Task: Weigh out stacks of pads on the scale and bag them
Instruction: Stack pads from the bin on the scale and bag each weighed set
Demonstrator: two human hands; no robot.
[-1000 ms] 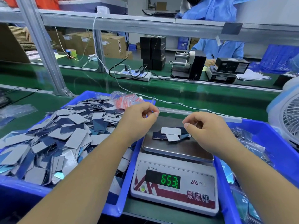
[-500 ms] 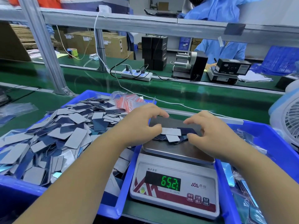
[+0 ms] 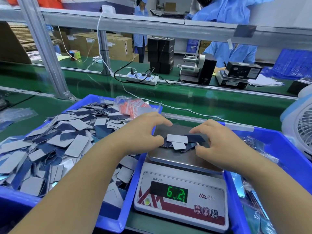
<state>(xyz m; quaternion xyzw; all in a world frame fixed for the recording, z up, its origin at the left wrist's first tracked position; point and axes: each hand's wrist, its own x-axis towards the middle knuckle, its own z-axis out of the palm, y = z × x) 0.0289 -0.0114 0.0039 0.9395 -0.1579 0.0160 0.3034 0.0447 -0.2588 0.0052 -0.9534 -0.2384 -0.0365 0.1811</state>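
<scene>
Over the scale's steel pan, between two blue bins, left hand and right hand arch with fingers spread, flanking a small pile of pads, touching its edges.

Left grip, right grip: fingers curled, facing.

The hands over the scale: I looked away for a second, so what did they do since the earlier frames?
Both hands came down from above the pan: the left hand and right hand now close in on the small pile of pads from either side, fingers curled at its edges. The pads stay on the scale; the bin of loose pads is unchanged.
</scene>
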